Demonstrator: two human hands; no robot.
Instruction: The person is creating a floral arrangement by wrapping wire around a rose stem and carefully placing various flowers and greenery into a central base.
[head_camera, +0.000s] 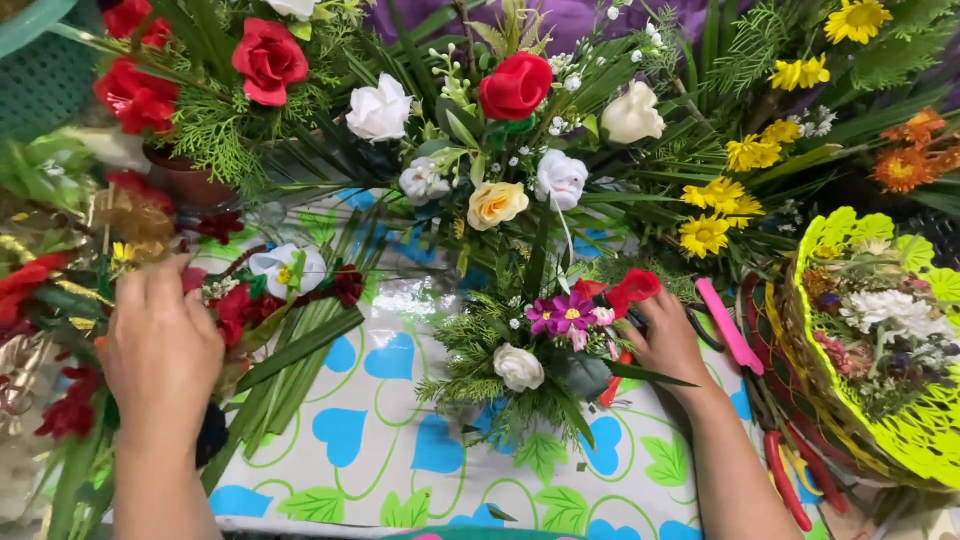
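The left hand lies palm down, fingers loosely spread, on a pile of red flowers and long green leaves at the left edge of the desk; whether it grips anything beneath cannot be told. The right hand is curled around the right side of a small posy and grasps it; the posy stands mid-desk, made of purple blooms, a white rose and fern. A red petal sits just above the fingers. A pink tool lies just right of that hand. Further right is a yellow-green basket filled with pale flowers. Behind the posy a big arrangement of red, white and cream roses crowds in, its leaves reaching down over the posy. Yellow daisies stand behind the right hand.
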